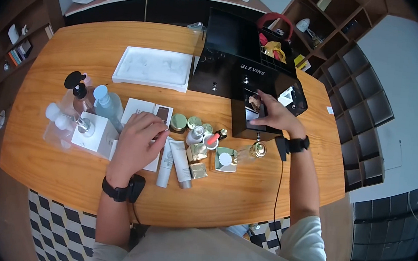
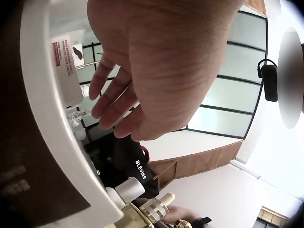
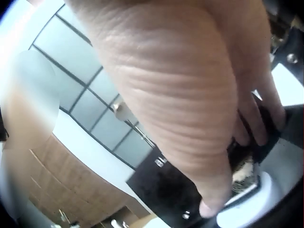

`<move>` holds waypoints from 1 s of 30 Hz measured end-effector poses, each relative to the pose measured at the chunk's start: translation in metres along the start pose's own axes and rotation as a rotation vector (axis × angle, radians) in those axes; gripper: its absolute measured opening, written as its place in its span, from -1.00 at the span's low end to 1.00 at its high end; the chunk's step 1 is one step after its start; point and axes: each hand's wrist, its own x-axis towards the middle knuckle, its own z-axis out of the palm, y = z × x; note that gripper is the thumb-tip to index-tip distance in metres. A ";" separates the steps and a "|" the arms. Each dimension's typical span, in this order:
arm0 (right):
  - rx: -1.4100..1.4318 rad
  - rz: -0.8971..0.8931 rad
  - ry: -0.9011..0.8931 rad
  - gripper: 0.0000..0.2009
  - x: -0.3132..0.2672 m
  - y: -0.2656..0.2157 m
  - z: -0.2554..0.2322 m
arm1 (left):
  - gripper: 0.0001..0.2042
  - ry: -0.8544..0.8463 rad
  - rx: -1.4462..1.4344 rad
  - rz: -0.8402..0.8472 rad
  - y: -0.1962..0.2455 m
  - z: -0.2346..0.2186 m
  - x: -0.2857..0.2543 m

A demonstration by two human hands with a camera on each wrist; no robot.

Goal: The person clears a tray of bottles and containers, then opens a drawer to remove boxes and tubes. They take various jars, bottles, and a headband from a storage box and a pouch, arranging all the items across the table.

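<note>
My right hand (image 1: 281,115) reaches into the pulled-out drawer (image 1: 240,127) of a black box marked BLEVINS (image 1: 220,75). Its thumb and fingers span a small flat item with a round brown-and-gold pattern (image 1: 254,103); I cannot tell whether they grip it. In the right wrist view, the thumb (image 3: 211,204) lies at one side of that item and the other fingers point down at the far side. My left hand (image 1: 139,143) hovers with loosely bent fingers over flat white boxes (image 1: 138,107) and a brown-windowed palette box (image 1: 163,112), holding nothing.
Two white tubes (image 1: 181,160), a green-lidded jar (image 1: 178,122), a dropper bottle (image 1: 211,140) and several small bottles stand between the hands. Pump bottles (image 1: 84,98) and a white box (image 1: 95,134) are on the left. A white tray (image 1: 152,68) lies behind; a cable (image 1: 277,199) hangs from the right wrist.
</note>
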 end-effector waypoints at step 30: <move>0.200 0.502 0.030 -0.26 -0.183 -0.131 0.003 | -0.92 -0.043 0.026 0.013 0.000 0.008 0.001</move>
